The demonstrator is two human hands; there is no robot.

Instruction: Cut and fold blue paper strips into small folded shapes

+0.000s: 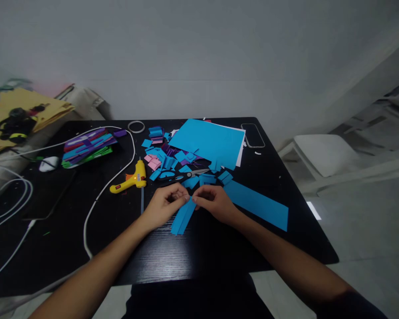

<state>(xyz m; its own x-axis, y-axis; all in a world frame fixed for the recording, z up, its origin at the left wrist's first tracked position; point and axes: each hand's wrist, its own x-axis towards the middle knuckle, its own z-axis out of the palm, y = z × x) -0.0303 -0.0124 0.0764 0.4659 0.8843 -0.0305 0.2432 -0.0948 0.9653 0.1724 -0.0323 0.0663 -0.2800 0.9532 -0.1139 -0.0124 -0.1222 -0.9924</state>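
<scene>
A folded blue paper strip (183, 218) slants down toward me, its upper end pinched between both hands. My left hand (166, 201) grips that end from the left with thumb and fingers closed. Opposite it, my right hand (216, 201) pinches the same end from the right. Just beyond my hands lie dark-handled scissors (190, 174), partly covered by small folded blue pieces (207, 179). A wide blue paper strip (261, 204) runs out to the right, past my right wrist.
A yellow glue gun (131, 178) lies left of the paper pile, with a white cable (96, 201) curving nearby. Blue sheets (209, 141), pink paper pieces (154, 162), a tape ring (136, 127) and a phone (253, 135) lie toward the back. Bundled coloured paper (88, 146) is at left.
</scene>
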